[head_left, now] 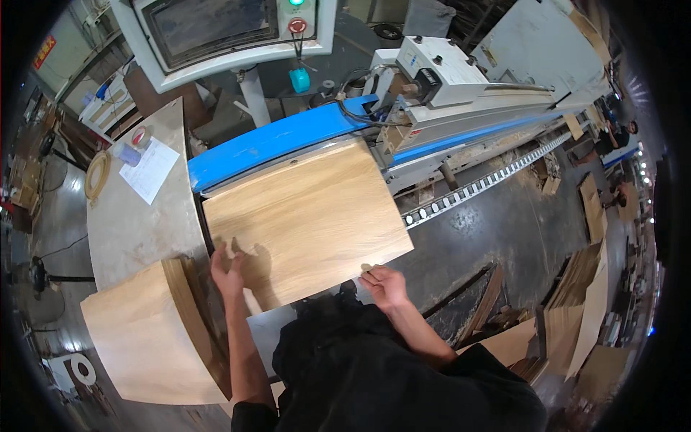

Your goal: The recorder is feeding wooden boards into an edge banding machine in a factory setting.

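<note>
A light wood-grain board [317, 209] lies flat at the machine, its far edge along the blue guide [281, 140]. My left hand [229, 270] is at the board's left edge, its fingers spread and casting a shadow on the surface. At the near edge, toward the right corner, my right hand [385, 286] has its fingers closed on the rim of the board. Part of its grip is hidden from above. A stack of similar boards [147, 338] stands to the left of my left forearm.
A grey side table [137, 237] at the left bears a paper sheet [150, 171] and tape rolls. Ahead are a control panel [216, 32] and the machine head [443, 68]. A roller rail [489, 176] runs off to the right. Wooden panels [576, 309] lean at the lower right.
</note>
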Demonstrator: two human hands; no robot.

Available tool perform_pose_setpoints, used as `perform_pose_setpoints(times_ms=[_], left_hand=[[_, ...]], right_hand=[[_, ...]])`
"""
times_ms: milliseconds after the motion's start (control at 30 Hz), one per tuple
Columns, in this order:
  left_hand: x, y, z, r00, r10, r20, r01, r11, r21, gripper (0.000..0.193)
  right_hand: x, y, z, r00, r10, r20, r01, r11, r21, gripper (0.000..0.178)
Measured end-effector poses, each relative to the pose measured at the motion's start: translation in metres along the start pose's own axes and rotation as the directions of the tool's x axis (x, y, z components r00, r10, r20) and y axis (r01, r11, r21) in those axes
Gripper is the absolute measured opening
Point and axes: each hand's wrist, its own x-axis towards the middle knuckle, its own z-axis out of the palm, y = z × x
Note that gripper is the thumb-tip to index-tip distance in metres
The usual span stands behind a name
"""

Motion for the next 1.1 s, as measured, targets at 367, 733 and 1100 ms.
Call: perform_pose_setpoints(times_ms=[367, 733, 1100], left_hand=[[-0.045, 0.020, 0.100, 0.957, 0.276, 0.094, -0.291, 0.888, 0.356, 0.037], [-0.057, 0.089, 0.132, 0.913, 0.084, 0.399, -0.125, 0.989, 0.078, 0.083], [-0.044, 0.109, -0.374, 0.953, 0.256, -0.161, -0.150, 0.862, 0.485, 0.064]], right_hand=[[0.018, -0.112, -0.056, 1.000, -0.009, 0.020, 0.009, 1.000, 0.007, 0.020], [0.010, -0.145, -0.080, 0.981, -0.184, 0.057, 0.184, 0.983, 0.009, 0.035], [-0.126, 0.114, 0.152, 0.865, 0.220, 0.452, -0.083, 0.949, -0.304, 0.055]])
